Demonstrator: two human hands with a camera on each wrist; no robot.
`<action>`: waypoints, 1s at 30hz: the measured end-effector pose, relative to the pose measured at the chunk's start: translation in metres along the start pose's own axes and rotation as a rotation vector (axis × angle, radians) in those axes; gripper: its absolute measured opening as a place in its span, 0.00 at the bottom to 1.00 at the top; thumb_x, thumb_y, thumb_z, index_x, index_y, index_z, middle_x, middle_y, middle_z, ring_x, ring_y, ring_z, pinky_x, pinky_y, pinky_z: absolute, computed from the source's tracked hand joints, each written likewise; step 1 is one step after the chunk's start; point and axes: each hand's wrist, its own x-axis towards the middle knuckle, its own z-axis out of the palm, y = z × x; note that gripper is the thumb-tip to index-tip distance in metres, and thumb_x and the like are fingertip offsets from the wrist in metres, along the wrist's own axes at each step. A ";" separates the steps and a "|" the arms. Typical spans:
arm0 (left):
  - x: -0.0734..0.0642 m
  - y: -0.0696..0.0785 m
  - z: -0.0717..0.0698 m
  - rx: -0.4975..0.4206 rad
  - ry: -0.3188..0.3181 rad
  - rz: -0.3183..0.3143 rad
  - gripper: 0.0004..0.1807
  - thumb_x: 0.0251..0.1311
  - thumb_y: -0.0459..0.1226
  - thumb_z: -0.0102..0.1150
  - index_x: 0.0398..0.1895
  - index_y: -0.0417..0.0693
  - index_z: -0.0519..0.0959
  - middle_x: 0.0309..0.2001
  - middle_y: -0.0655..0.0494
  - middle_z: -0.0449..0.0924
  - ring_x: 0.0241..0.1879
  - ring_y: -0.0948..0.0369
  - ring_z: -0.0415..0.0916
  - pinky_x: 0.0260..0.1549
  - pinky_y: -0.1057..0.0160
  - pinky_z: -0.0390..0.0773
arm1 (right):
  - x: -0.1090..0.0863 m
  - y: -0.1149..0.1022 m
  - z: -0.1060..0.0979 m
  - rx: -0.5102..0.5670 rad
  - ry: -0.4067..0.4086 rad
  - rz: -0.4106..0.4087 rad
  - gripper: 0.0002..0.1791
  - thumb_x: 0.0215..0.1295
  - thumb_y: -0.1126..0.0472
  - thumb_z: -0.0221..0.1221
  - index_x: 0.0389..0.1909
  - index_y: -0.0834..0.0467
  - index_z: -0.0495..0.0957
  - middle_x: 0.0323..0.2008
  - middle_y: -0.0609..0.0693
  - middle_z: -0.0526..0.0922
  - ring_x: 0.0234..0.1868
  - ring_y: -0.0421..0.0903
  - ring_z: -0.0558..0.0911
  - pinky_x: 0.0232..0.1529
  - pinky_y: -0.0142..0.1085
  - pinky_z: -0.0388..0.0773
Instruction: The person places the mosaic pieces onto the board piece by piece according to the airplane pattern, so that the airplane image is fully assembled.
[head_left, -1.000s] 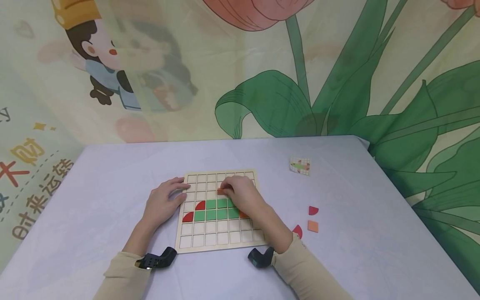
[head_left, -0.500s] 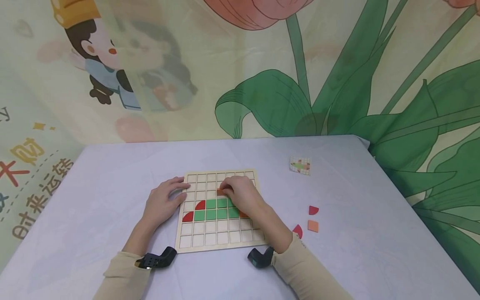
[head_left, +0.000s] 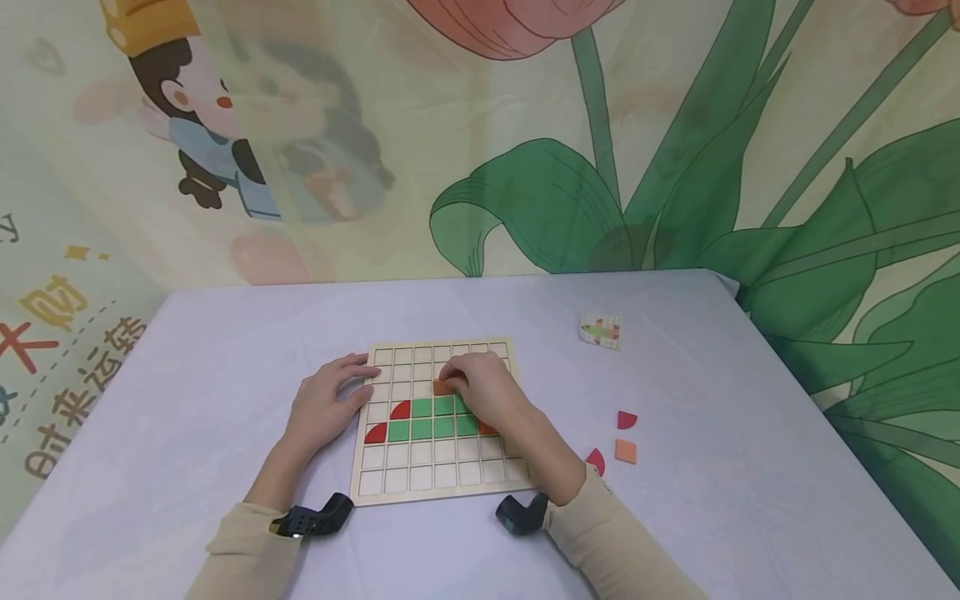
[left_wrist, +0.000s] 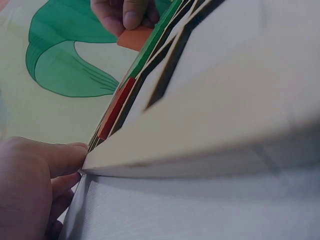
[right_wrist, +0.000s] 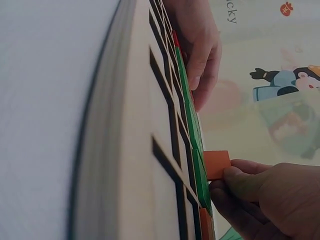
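A wooden grid board [head_left: 446, 476] lies on the table, with green square tiles [head_left: 422, 429] in two rows. Red quarter-circle tiles [head_left: 377, 433] sit at the left ends of those rows. My right hand [head_left: 487, 390] pinches an orange square tile [right_wrist: 216, 164] between thumb and fingers; in the right wrist view it stands up from the board beside the green tiles. Another orange tile [head_left: 486, 429] in the lower row is partly covered by my right hand. At the board's left edge my left hand [head_left: 322, 404] rests, thumb and fingers touching the rim.
Right of the board lie a loose orange square tile [head_left: 626, 452] and two red quarter-circle tiles [head_left: 627, 420], one close to the right sleeve. A small card with a coloured grid picture [head_left: 601, 331] lies farther back. A printed cloth backdrop [head_left: 345, 250] rises behind the table.
The orange tile in my right hand has shifted very slightly toward the green rows, and more of its face shows. My left hand and the board have stayed put.
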 end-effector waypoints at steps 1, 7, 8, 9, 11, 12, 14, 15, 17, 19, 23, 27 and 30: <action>0.000 0.000 0.000 0.001 0.001 0.002 0.17 0.62 0.40 0.55 0.53 0.48 0.79 0.66 0.46 0.68 0.69 0.45 0.58 0.64 0.36 0.53 | 0.000 0.000 0.000 0.002 -0.004 0.004 0.06 0.64 0.62 0.59 0.38 0.52 0.84 0.36 0.44 0.86 0.40 0.38 0.82 0.43 0.30 0.79; 0.000 0.001 -0.001 0.007 0.000 0.002 0.17 0.62 0.40 0.54 0.53 0.47 0.79 0.66 0.46 0.68 0.69 0.45 0.58 0.64 0.36 0.53 | 0.000 -0.001 -0.001 0.002 -0.017 0.016 0.06 0.64 0.62 0.59 0.39 0.53 0.84 0.37 0.44 0.86 0.40 0.39 0.82 0.44 0.31 0.79; 0.000 0.001 -0.001 0.008 0.000 0.001 0.17 0.62 0.40 0.54 0.53 0.47 0.79 0.66 0.46 0.68 0.69 0.45 0.58 0.64 0.36 0.53 | 0.000 -0.001 -0.001 -0.001 -0.018 0.016 0.06 0.64 0.62 0.59 0.39 0.53 0.84 0.37 0.44 0.86 0.40 0.39 0.82 0.44 0.31 0.80; 0.000 0.002 -0.001 0.009 -0.001 0.001 0.17 0.62 0.40 0.54 0.53 0.48 0.79 0.66 0.46 0.68 0.69 0.45 0.58 0.64 0.36 0.53 | 0.001 -0.001 -0.001 -0.005 -0.020 0.016 0.06 0.64 0.62 0.59 0.39 0.53 0.84 0.37 0.45 0.85 0.41 0.39 0.81 0.45 0.31 0.80; 0.000 0.002 -0.001 0.010 -0.002 0.002 0.17 0.62 0.40 0.54 0.53 0.47 0.79 0.66 0.45 0.68 0.69 0.44 0.58 0.64 0.36 0.54 | 0.001 -0.001 0.000 -0.019 -0.021 0.011 0.06 0.64 0.62 0.59 0.39 0.53 0.84 0.38 0.45 0.84 0.41 0.40 0.81 0.45 0.31 0.79; -0.001 0.002 -0.002 0.010 -0.002 0.002 0.17 0.62 0.39 0.54 0.53 0.47 0.79 0.66 0.45 0.68 0.69 0.44 0.58 0.64 0.36 0.54 | 0.001 -0.001 0.000 -0.029 -0.023 0.008 0.07 0.64 0.62 0.59 0.39 0.53 0.84 0.38 0.45 0.84 0.41 0.40 0.81 0.45 0.31 0.79; -0.001 0.002 -0.002 0.011 -0.001 0.002 0.17 0.62 0.39 0.54 0.53 0.47 0.79 0.66 0.45 0.68 0.69 0.44 0.58 0.64 0.36 0.54 | 0.000 0.000 0.001 -0.055 -0.027 -0.001 0.07 0.64 0.61 0.60 0.40 0.53 0.84 0.38 0.46 0.82 0.40 0.40 0.79 0.44 0.31 0.79; -0.001 0.002 -0.002 0.010 -0.001 0.003 0.17 0.62 0.40 0.54 0.53 0.47 0.79 0.66 0.45 0.68 0.69 0.44 0.58 0.64 0.36 0.54 | 0.000 0.000 0.001 -0.068 -0.028 -0.008 0.07 0.64 0.61 0.60 0.41 0.53 0.84 0.38 0.46 0.81 0.40 0.40 0.79 0.43 0.31 0.79; -0.001 0.002 -0.002 0.012 -0.001 0.004 0.17 0.62 0.39 0.54 0.53 0.47 0.79 0.65 0.45 0.68 0.69 0.44 0.58 0.64 0.36 0.54 | -0.001 0.001 0.002 -0.091 -0.032 -0.022 0.08 0.64 0.60 0.60 0.42 0.53 0.84 0.39 0.46 0.80 0.39 0.41 0.78 0.43 0.30 0.78; -0.001 0.002 -0.002 0.012 0.001 0.004 0.17 0.62 0.40 0.55 0.53 0.47 0.79 0.65 0.45 0.68 0.69 0.44 0.58 0.64 0.37 0.54 | -0.001 0.001 0.002 -0.105 -0.033 -0.039 0.09 0.64 0.59 0.60 0.42 0.54 0.84 0.39 0.47 0.79 0.39 0.41 0.79 0.43 0.30 0.78; -0.001 0.002 -0.001 0.013 0.001 0.004 0.17 0.62 0.40 0.55 0.53 0.47 0.79 0.65 0.45 0.68 0.69 0.45 0.58 0.63 0.37 0.54 | -0.002 0.001 0.001 -0.117 -0.035 -0.062 0.09 0.64 0.58 0.60 0.42 0.55 0.85 0.40 0.47 0.79 0.41 0.42 0.79 0.42 0.30 0.78; -0.001 0.002 -0.001 0.013 -0.001 0.003 0.17 0.62 0.40 0.55 0.53 0.47 0.79 0.65 0.45 0.68 0.69 0.45 0.58 0.63 0.37 0.54 | -0.003 0.000 0.000 -0.129 -0.043 -0.069 0.10 0.64 0.58 0.60 0.42 0.55 0.85 0.40 0.47 0.80 0.41 0.42 0.80 0.43 0.31 0.78; -0.001 0.002 -0.002 0.011 -0.003 0.004 0.17 0.62 0.40 0.55 0.53 0.47 0.79 0.65 0.45 0.68 0.69 0.45 0.58 0.64 0.37 0.54 | -0.003 0.000 -0.001 -0.149 -0.049 -0.084 0.10 0.64 0.59 0.60 0.42 0.56 0.86 0.40 0.47 0.80 0.41 0.41 0.79 0.43 0.31 0.78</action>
